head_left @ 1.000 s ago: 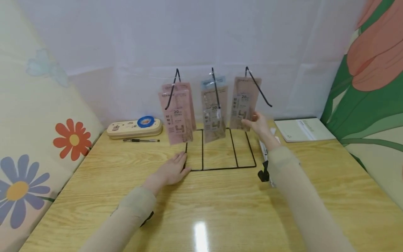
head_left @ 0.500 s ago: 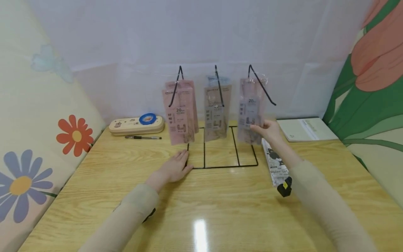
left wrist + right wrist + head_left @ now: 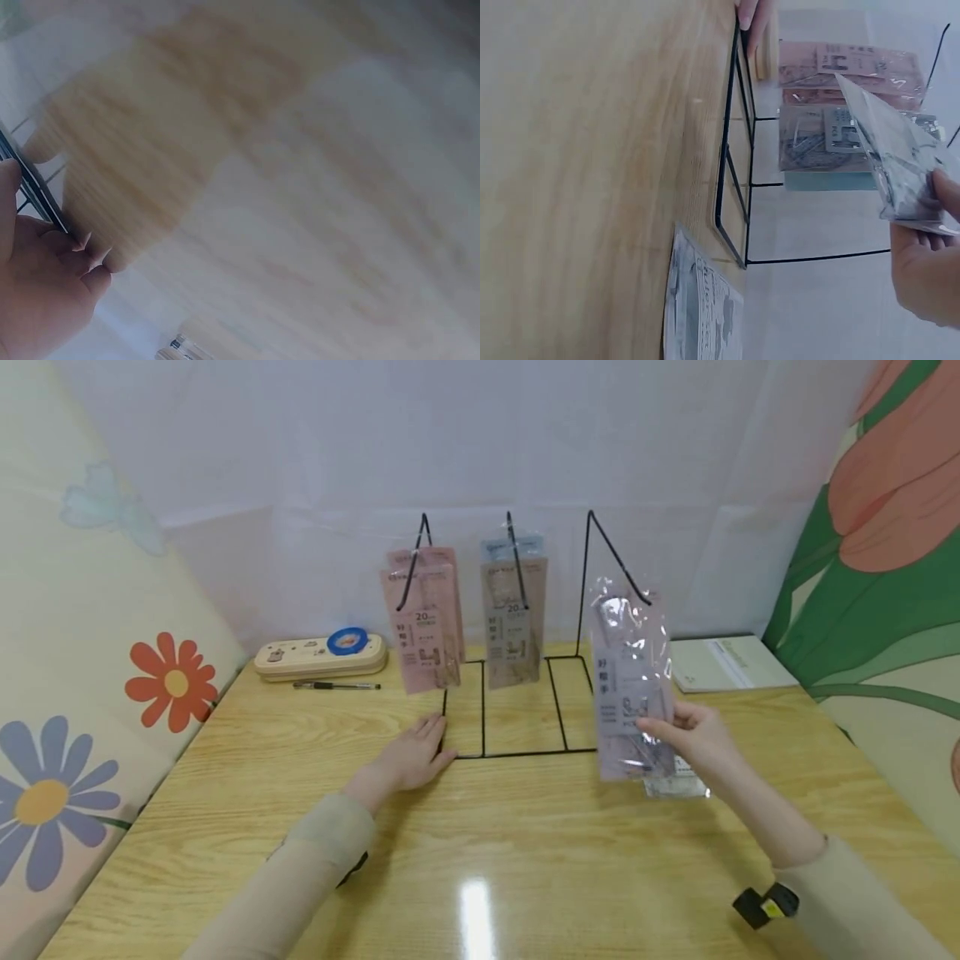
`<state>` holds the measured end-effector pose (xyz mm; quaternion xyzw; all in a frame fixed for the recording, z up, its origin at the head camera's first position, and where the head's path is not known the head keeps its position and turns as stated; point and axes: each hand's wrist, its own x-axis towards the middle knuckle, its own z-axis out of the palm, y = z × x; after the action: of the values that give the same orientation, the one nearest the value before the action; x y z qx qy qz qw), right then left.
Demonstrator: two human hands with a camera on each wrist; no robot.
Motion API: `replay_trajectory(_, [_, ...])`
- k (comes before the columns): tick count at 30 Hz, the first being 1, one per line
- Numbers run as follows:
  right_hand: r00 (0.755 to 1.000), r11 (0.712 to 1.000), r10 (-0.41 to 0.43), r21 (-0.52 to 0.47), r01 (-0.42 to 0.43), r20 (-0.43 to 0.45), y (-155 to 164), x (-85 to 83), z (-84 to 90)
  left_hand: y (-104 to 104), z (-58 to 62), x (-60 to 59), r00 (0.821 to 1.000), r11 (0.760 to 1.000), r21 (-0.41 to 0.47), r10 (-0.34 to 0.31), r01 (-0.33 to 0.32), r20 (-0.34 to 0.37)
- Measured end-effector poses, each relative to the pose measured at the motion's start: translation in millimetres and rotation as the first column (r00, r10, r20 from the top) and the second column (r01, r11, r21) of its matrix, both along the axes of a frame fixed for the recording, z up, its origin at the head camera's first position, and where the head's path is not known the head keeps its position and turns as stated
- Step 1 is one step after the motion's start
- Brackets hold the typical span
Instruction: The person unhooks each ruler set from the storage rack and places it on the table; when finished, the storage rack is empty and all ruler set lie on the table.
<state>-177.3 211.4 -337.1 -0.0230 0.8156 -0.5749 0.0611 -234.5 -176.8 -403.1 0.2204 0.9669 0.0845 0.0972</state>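
The person's right hand (image 3: pixel 693 739) pinched a pink, see-through plastic packet (image 3: pixel 630 681) by its lower right edge, fingers curled round that edge. The packet stood nearly upright, its long axis running up from the grip and leaning slightly left, so that its top corner reached to just in front of the tip of the black wire hook (image 3: pixel 618 560) directly above and a little left of the hand. Whether the packet's top touched that hook tip could not be told; the hook carried nothing else. In the right wrist view the same packet (image 3: pixel 892 161) stretched away from the right hand (image 3: pixel 930 262), with the hanging packets beyond it.

The left hand (image 3: pixel 411 758) lay flat on the glossy wooden table (image 3: pixel 480 860), well apart to the left of the grip, fingers straight and their tips pressed against the near left corner of the black wire display stand (image 3: pixel 525 710). In the left wrist view the fingertips (image 3: pixel 90 259) met the wire of the stand (image 3: pixel 34 187).

Further left from the gripped packet, pink packets (image 3: pixel 423 627) hung from the first hook and a grey-and-blue packet (image 3: pixel 513 618) from the middle one. Just below the right hand, a patterned flat packet (image 3: pixel 678 785) lay on the table. The right hand was far nearer the bare hook than the left.
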Motion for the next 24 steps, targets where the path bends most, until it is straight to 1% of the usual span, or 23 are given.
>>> replay_trajectory(2, [1.0, 1.0, 0.017, 0.011, -0.017, -0.005, 9.0, 15.2, -0.6, 0.4, -0.5, 0.1, 1.0, 1.0, -0.008, -0.001, 0.001, 0.001])
replay_trajectory(5, [0.999, 0.999, 0.033, -0.01, -0.033, -0.027, 27.0, 34.4, -3.6, 1.3, -1.2, -0.1, 1.0, 1.0, -0.016, 0.0, 0.0, 0.005])
replay_trajectory(7, [0.998, 0.997, 0.037, -0.063, -0.04, -0.044, 42.7, 43.6, -6.9, 2.0, -1.3, -0.4, 1.0, 1.0, -0.011, 0.0, 0.0, 0.007])
replay_trajectory(8, [0.998, 0.993, 0.041, -0.107, -0.046, -0.049, 51.9, 46.8, -9.0, 2.3, -1.3, -0.6, 1.0, 1.0, -0.009, 0.001, -0.001, 0.01])
replay_trajectory(10, [0.997, 0.976, 0.042, -0.213, -0.053, -0.057, 72.4, 50.8, -13.4, 2.7, -0.7, -0.8, 1.0, 1.0, -0.009, 0.003, -0.003, 0.018])
replay_trajectory(12, [0.999, 0.95, 0.026, -0.31, -0.038, -0.043, 94.5, 51.6, -17.2, 2.9, 0.3, -0.8, 1.0, 1.0, -0.007, 0.004, -0.004, 0.02])
replay_trajectory(14, [1.0, 0.938, 0.0, -0.346, -0.002, -0.006, 115.9, 50.1, -20.2, 2.6, 1.2, -0.8, 1.0, 1.0, -0.003, 0.005, -0.005, 0.017])
replay_trajectory(15, [1.0, 0.946, -0.015, -0.325, 0.02, 0.018, 125.6, 48.5, -21.4, 2.3, 1.6, -0.7, 1.0, 1.0, -0.001, 0.005, -0.005, 0.014])
replay_trajectory(17, [0.995, 0.967, -0.046, -0.247, 0.066, 0.083, 141.9, 44.4, -23.9, 1.7, 2.1, -0.7, 1.0, 1.0, 0.003, 0.001, -0.001, 0.004])
replay_trajectory(18, [0.992, 0.981, -0.052, -0.181, 0.073, 0.115, 148.2, 42.0, -25.4, 1.4, 2.1, -0.7, 1.0, 1.0, -0.001, 0.003, -0.003, 0.005])
replay_trajectory(20, [0.984, 0.996, -0.061, -0.06, 0.072, 0.169, 156.3, 36.4, -29.4, 1.0, 2.1, -0.6, 1.0, 1.0, -0.004, 0.004, -0.004, 0.006])
replay_trajectory(22, [0.976, 0.995, -0.072, 0.077, 0.057, 0.207, 160.7, 30.9, -33.0, 1.1, 2.2, -0.1, 1.0, 1.0, -0.008, 0.0, 0.0, 0.004])
replay_trajectory(24, [0.972, 0.978, -0.08, 0.208, 0.034, 0.219, 161.4, 25.2, -36.1, 1.7, 2.4, 0.4, 1.0, 1.0, -0.01, 0.003, -0.003, 0.014])
